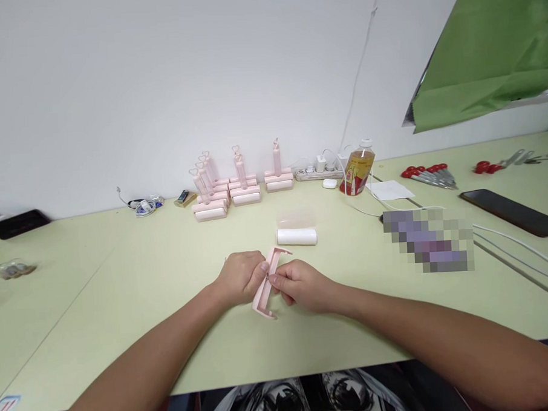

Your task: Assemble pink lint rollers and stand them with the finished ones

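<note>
A pink lint roller frame point(263, 300), a long open channel with short end arms, is tilted above the table between my hands. My left hand point(244, 278) is closed round its left side near the middle, thumb on the edge. Thumb and forefinger of my right hand point(302, 284) are pinched together at the middle of the channel; whatever is between the fingertips is too small or hidden to name. Just beyond the hands a white lint roller refill point(296, 236) lies on the table, with a translucent pink cover point(296, 218) behind it.
Several pink lint rollers point(245, 194) stand in rows near the wall. Right of them are a power strip point(318, 174), a drink bottle point(358, 168) and white cables. Red-handled tools point(429, 174) and a black phone point(513, 210) lie further right. Coiled cable point(145, 205) rests at left.
</note>
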`<move>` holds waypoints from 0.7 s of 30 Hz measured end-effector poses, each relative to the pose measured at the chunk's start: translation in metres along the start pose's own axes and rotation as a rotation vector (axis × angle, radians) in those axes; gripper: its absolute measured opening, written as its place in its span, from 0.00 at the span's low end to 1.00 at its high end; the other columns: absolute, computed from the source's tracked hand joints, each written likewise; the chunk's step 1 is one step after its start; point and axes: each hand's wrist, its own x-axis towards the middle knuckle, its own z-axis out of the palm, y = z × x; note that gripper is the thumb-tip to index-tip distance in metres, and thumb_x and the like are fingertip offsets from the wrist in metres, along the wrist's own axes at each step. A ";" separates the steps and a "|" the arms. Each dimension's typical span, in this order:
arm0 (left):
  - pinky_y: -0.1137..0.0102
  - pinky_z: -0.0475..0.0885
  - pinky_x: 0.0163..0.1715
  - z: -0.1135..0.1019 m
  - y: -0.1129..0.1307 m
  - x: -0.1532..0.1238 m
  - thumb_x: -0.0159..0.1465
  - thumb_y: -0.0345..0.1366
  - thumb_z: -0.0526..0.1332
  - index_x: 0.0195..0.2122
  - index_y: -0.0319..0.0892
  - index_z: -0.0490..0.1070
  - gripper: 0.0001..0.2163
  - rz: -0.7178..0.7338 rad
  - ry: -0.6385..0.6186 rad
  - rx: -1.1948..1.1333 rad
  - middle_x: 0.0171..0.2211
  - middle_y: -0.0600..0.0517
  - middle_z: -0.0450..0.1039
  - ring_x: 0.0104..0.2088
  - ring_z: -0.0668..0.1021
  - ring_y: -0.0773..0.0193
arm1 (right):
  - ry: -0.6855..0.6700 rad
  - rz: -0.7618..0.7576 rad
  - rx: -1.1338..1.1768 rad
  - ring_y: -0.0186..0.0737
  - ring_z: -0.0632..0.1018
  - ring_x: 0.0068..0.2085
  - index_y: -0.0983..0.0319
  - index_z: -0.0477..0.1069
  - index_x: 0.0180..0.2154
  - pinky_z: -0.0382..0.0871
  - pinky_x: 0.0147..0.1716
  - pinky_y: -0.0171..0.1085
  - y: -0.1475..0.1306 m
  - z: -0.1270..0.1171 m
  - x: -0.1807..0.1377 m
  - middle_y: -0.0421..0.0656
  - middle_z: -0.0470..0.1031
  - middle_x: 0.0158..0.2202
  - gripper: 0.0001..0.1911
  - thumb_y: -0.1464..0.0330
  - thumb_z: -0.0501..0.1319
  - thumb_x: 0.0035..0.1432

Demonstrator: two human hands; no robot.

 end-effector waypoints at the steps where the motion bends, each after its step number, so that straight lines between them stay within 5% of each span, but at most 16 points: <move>1: 0.70 0.63 0.26 0.000 0.001 0.000 0.71 0.44 0.39 0.25 0.41 0.65 0.24 -0.006 0.002 -0.009 0.22 0.51 0.67 0.23 0.69 0.66 | 0.019 -0.009 -0.001 0.31 0.65 0.20 0.62 0.65 0.23 0.57 0.21 0.31 0.000 0.000 0.000 0.37 0.68 0.18 0.17 0.61 0.54 0.62; 21: 0.71 0.61 0.24 0.006 0.003 -0.001 0.71 0.42 0.40 0.24 0.42 0.60 0.21 -0.040 0.163 -0.143 0.22 0.53 0.64 0.22 0.66 0.68 | 0.087 -0.100 0.122 0.28 0.61 0.17 0.62 0.62 0.19 0.54 0.18 0.31 0.002 0.007 -0.001 0.35 0.63 0.15 0.22 0.58 0.54 0.63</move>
